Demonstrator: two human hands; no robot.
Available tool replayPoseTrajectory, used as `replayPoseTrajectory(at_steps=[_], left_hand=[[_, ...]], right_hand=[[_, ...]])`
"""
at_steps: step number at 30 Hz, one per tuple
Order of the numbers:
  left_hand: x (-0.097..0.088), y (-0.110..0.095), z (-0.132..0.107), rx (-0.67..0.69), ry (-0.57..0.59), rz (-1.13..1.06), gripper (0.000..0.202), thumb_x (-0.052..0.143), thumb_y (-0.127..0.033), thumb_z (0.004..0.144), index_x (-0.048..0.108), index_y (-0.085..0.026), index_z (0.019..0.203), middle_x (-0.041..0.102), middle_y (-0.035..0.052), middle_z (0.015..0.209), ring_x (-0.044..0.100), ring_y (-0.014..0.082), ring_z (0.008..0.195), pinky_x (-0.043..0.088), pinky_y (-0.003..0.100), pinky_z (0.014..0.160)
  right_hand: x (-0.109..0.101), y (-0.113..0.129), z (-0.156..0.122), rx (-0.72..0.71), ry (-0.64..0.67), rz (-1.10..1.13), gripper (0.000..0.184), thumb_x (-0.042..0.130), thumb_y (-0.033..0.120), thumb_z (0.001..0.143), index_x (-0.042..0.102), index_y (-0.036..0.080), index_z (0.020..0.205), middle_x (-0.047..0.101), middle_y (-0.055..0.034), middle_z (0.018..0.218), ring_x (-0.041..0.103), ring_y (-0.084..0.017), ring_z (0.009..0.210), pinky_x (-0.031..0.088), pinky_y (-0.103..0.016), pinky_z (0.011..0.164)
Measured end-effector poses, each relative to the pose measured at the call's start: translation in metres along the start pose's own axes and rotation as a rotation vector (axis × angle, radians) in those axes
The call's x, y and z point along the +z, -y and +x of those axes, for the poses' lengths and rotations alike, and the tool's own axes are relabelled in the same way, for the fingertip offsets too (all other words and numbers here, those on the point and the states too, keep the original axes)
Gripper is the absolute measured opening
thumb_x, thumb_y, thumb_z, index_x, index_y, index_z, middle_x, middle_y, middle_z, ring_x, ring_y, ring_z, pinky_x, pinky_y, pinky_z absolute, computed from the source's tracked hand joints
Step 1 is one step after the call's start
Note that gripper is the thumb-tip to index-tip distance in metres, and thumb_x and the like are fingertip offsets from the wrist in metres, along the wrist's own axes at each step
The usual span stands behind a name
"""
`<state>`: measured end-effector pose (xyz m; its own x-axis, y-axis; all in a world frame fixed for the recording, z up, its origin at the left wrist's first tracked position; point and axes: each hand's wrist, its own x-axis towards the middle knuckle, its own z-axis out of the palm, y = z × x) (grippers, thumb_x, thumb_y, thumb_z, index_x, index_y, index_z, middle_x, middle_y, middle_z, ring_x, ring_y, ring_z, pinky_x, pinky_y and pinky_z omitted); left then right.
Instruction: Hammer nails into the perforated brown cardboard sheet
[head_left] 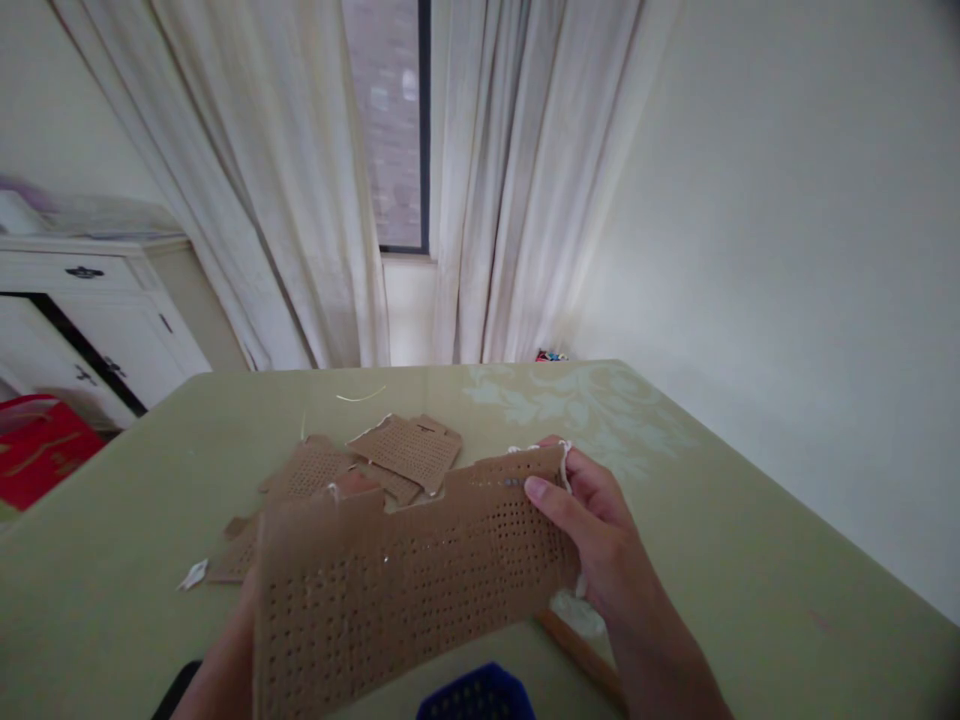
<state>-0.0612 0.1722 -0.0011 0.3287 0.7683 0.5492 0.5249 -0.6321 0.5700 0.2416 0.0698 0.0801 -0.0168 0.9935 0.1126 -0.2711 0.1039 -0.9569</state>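
Note:
A wide brown piece of cardboard (420, 575), punched with rows of small holes and notched along its top edge, is held up above the table. My right hand (604, 525) grips its right end, thumb on the near face and fingers behind. White thread (565, 462) hangs along that end. My left hand (358, 484) is mostly hidden behind the cardboard; a bit of it shows at the top edge, supporting the piece from the back. Several more perforated cardboard pieces (420, 450) lie on the table beyond.
On the pale green table (750, 560) are a blue object with small holes (480, 695), a brown stick (581, 655), clear plastic (577, 612), a white scrap (194, 574) and a thin strand (361, 396). A white cabinet (169, 300) and red bag (45, 450) stand left.

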Motion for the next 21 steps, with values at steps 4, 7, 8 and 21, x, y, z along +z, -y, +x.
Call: replayPoseTrajectory(at_steps=[4,7,8,21], left_hand=[[0.001,-0.027,0.007,0.032,0.153,-0.032,0.019,0.068,-0.033,0.092,0.083,-0.023,0.086,0.078,-0.0006,0.072,0.069,0.0137,0.053,0.052,0.02,0.05],[0.006,-0.065,0.008,0.146,0.146,-0.235,0.037,0.066,-0.043,0.098,0.077,-0.024,0.128,0.081,0.0105,0.11,0.077,0.0213,0.085,0.062,0.029,0.069],[0.008,-0.078,0.007,0.185,0.137,-0.298,0.038,0.065,-0.048,0.1,0.077,-0.024,0.128,0.08,0.012,0.115,0.077,0.0233,0.093,0.063,0.032,0.077],[0.015,-0.118,-0.001,0.304,-0.168,-0.205,0.022,0.062,-0.036,0.107,0.079,-0.022,0.104,0.078,0.0063,0.096,0.071,0.0192,0.08,0.056,0.031,0.07]], right_hand=[[0.011,-0.002,-0.007,0.101,0.076,0.102,0.021,0.084,0.041,0.09,0.078,0.026,0.104,0.07,-0.0003,0.091,0.064,-0.02,0.085,0.052,-0.03,0.076],[0.016,-0.006,-0.012,0.111,0.127,0.061,0.023,0.081,0.043,0.093,0.078,0.025,0.107,0.071,-0.0034,0.098,0.065,-0.022,0.094,0.052,-0.03,0.076],[0.017,-0.007,-0.013,0.103,0.133,0.041,0.024,0.081,0.044,0.093,0.078,0.025,0.107,0.071,-0.0038,0.099,0.064,-0.023,0.096,0.052,-0.03,0.076],[0.023,-0.002,-0.014,0.07,0.2,0.112,0.017,0.083,0.035,0.094,0.072,0.023,0.098,0.069,0.0022,0.087,0.06,-0.014,0.076,0.048,-0.023,0.07]])
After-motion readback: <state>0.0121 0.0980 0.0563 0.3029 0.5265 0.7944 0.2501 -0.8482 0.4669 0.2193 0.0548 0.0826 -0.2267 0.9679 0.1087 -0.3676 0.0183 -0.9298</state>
